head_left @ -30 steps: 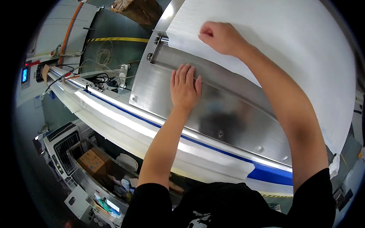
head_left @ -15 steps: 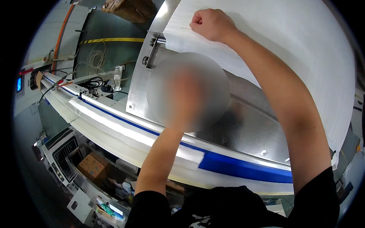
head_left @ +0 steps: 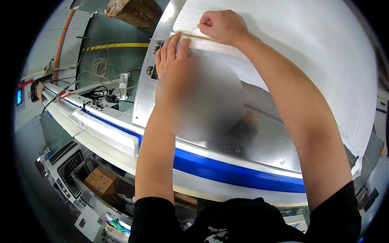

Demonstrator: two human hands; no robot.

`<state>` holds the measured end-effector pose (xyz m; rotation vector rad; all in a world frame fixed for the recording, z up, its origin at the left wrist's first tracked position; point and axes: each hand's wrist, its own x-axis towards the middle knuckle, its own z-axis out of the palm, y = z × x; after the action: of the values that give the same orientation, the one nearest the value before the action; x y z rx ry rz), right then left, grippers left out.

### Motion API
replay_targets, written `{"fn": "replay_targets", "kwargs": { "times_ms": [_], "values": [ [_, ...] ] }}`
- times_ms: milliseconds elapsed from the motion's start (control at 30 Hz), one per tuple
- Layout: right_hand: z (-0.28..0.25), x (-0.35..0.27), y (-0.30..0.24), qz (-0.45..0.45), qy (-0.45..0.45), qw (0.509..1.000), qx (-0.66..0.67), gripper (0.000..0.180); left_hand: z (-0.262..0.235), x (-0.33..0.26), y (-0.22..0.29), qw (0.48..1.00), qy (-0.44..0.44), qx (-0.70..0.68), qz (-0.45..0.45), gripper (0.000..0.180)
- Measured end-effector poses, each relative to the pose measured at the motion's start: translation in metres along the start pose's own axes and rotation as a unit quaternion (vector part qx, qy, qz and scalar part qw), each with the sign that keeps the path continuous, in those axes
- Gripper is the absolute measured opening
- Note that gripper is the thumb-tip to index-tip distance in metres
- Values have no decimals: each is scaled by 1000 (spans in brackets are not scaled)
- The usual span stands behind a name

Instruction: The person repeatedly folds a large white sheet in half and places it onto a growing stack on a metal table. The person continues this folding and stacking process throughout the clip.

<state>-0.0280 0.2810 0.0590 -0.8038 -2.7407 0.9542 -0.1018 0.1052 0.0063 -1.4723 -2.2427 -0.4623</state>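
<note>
A thick stack of white cloth (head_left: 291, 28) lies in many layers on a metal machine bed, its near edge uneven and hanging a little. My right hand (head_left: 225, 26) is closed at the left end of that edge, fingers curled around the top layers, which look slightly raised there. Beside it, my left hand (head_left: 172, 50) rests with fingers stretched and apart against the stack's left corner. A round blur hides the left wrist area and part of the metal plate (head_left: 259, 135) below the cloth.
A white rail with a blue strip (head_left: 239, 174) runs between my body and the plate. Cables (head_left: 99, 67) and a yellow-black floor line (head_left: 117, 46) lie to the left. A cardboard box (head_left: 99, 181) sits in a bin at lower left; a brown wrapped bundle (head_left: 133, 11) stands at the top.
My left hand has moved up and left from over the metal plate to the cloth's corner. The right hand stays closed at the edge, shifted slightly left.
</note>
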Motion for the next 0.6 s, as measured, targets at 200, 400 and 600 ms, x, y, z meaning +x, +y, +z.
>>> {"fn": "replay_targets", "kwargs": {
  "times_ms": [200,400,600],
  "values": [
    [3,0,9,-37,13,999,27,19,-16,-13,4,1000,4,-3,-4,29],
    [-2,-71,7,-57,23,997,45,18,-37,0,-15,988,-95,15,125,21],
    [-53,-216,89,95,119,972,-179,21,-59,47,-21,926,-333,68,164,45]
  ]
}}
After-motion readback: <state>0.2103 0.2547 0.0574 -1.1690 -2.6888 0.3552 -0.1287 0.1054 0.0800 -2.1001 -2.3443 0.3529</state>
